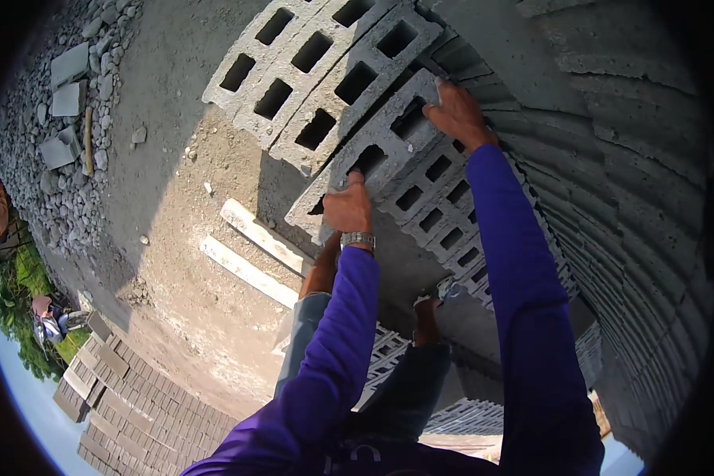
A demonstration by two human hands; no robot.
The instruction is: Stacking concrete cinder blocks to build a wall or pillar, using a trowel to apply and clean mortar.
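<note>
A grey hollow concrete block lies tilted between my two hands, its rectangular holes facing up. My left hand, with a metal watch at the wrist, is closed on the block's nearer left end, the thumb at a hole's edge. At the farther right end my right hand grips the same block, thumb over the hole's rim and fingers over the outer side. The undersides of my fingers are partly hidden. Just beyond it stand more hollow blocks in a tight row. Further blocks are lined up on the nearer right side.
High stacked blocks rise along the right. Two pale wooden beams lie on the dirt ground to the left. Farther left are a gravel heap, flat slabs and a stick. Another block stack stands lower left.
</note>
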